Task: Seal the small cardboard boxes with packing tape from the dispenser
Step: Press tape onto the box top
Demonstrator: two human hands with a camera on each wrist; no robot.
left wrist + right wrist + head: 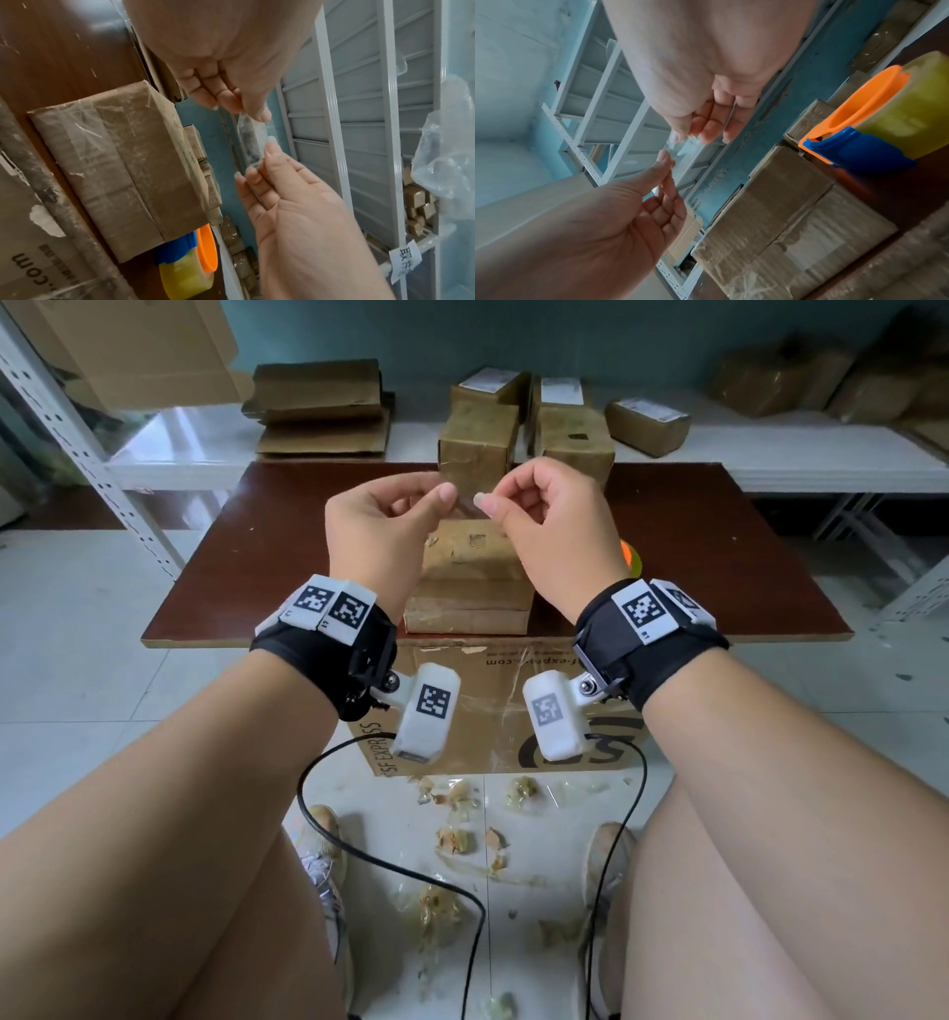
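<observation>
A short strip of clear tape (465, 499) is stretched between my two hands, above a small taped cardboard box (470, 554) on the brown board (719, 567). My left hand (439, 498) pinches the strip's left end between thumb and finger. My right hand (487, 504) pinches the other end. The left wrist view shows the crumpled strip (250, 142) between both pinches, with the box (123, 162) beside it. The orange, blue and yellow tape dispenser (630, 557) lies on the board to the right of the box, half hidden behind my right hand, and is plain in the right wrist view (872, 125).
Two upright boxes (477, 439) (572, 439) stand at the board's far edge. More boxes and flat cardboard (321, 410) lie on the white shelf behind. A large carton (493, 711) sits under the board. Tape scraps (462, 839) and a black cable (390, 865) lie on the floor.
</observation>
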